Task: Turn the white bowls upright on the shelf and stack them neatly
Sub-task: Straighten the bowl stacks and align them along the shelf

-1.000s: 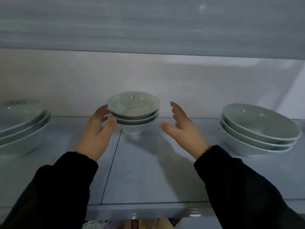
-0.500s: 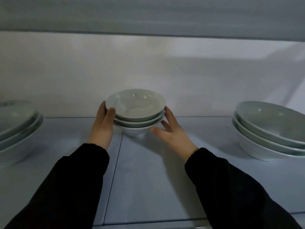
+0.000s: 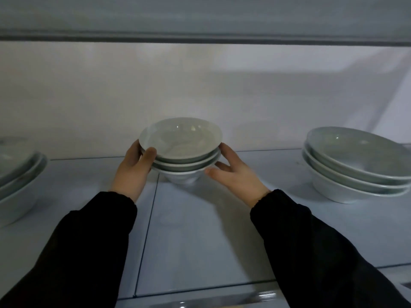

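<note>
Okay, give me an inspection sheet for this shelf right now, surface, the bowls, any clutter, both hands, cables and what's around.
Surface: pale shelf with a seam running front to back left of centre; bare between the stacks.
Job's things: middle stack of three white bowls, upright and nested, standing on the shelf. Right stack of three larger bowls, upright, leaning a little. Left stack, upright, partly cut off by the frame and blurred.
Clutter: nothing seen.
Grippers: left hand cups the middle stack's left rims, thumb on the top rim; right hand touches its right side, fingers spread.
Cables: nothing seen.
Surroundings: white back wall; another shelf overhead; dim light.
</note>
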{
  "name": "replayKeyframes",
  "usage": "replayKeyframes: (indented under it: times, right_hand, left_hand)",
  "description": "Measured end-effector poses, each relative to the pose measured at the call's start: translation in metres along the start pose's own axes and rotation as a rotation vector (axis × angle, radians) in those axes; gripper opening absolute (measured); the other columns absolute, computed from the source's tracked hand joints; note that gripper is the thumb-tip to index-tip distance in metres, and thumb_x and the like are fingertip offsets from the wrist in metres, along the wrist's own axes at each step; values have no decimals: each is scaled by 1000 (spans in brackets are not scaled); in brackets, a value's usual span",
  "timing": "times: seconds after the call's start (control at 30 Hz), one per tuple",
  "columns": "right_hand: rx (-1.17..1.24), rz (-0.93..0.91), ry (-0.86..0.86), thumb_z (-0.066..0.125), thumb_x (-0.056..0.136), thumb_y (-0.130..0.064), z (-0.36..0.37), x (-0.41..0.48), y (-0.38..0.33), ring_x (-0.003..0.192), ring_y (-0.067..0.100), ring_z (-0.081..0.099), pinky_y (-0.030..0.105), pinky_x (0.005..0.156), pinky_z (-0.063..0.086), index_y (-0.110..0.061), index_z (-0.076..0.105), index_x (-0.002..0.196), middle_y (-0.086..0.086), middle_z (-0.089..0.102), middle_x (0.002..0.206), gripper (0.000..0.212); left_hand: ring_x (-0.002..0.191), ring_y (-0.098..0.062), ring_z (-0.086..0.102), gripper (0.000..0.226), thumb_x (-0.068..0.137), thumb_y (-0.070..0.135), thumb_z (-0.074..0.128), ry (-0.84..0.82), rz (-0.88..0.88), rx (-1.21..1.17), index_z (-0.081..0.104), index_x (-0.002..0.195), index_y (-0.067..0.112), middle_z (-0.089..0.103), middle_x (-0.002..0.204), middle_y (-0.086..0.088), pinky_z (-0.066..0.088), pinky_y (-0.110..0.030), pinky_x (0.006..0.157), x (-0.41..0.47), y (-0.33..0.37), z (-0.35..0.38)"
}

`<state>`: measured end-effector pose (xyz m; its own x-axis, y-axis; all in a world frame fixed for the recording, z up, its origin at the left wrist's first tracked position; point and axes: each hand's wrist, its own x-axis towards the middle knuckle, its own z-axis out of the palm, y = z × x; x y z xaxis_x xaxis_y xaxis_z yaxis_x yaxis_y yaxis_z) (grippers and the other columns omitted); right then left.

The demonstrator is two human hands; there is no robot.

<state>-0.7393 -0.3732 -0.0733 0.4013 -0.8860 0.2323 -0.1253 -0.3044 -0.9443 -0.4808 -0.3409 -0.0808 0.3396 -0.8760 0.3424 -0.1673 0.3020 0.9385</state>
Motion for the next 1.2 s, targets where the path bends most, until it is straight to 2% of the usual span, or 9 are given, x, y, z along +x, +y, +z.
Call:
replayKeyframes:
  times: [0.17,0.3,0.43,0.5,0.6,0.7,0.93,1.07,1.2]
  right_hand:
    - [-6,3,-22,77,77,-48,-13,-17,-2,136,12,47,33,109,44,-47,32,146,-27,37,150,83]
    - [2,-14,-26,77,85,-33,-29,-34,-1,135,12,45,29,106,44,-61,34,129,-43,37,131,67]
    - [-39,-30,27,77,72,-48,-52,-48,3,129,10,53,31,103,48,-69,39,117,-33,45,136,63]
    - [-65,-48,90,77,73,-45,-62,-54,5,123,9,58,35,103,50,-61,48,118,-24,55,132,55]
    - [-69,-109,207,73,88,-17,-76,-62,6,113,11,65,40,103,50,-38,62,116,-10,68,119,37]
    - [-57,-141,266,69,90,-10,-85,-68,10,106,13,68,37,100,52,-22,69,114,2,72,114,26]
    - [-20,-189,331,68,89,-4,-94,-72,17,104,9,68,24,90,50,-31,72,102,6,69,113,30]
    - [-48,-182,279,72,80,-29,-94,-68,23,113,9,64,24,86,52,-25,64,117,8,63,122,38]
    - [-15,-154,148,76,87,-24,-96,-70,24,126,-3,53,17,91,49,-33,43,142,-18,52,142,65]
  left_hand:
    - [120,-17,61,47,81,53,60,-13,-26,30,59,127,42,67,125,12,43,-52,108,-6,2,10]
    - [120,-17,61,48,81,53,60,-56,-29,50,58,127,39,67,125,10,43,-53,107,-14,3,20]
    - [121,-14,60,48,81,55,60,-82,-46,39,56,127,42,66,125,14,43,-50,108,-26,7,37]
    - [120,-12,60,48,81,56,60,-95,-50,28,57,127,41,66,124,14,43,-49,108,-33,10,46]
    - [122,-12,59,48,81,56,61,-129,-50,7,57,126,43,65,126,14,42,-49,109,-40,14,58]
    - [125,-13,57,55,78,63,65,-166,-46,-10,55,129,44,63,131,13,40,-50,111,-43,17,67]
    - [132,-7,51,69,80,64,66,-244,25,-38,47,142,41,55,141,17,37,-48,114,-57,17,76]
    - [129,-9,54,93,70,50,78,-361,86,10,33,150,36,52,141,23,46,-32,107,-59,18,74]
    - [130,-19,54,115,54,52,93,-380,73,-15,29,150,40,47,147,18,44,-49,109,-56,12,73]
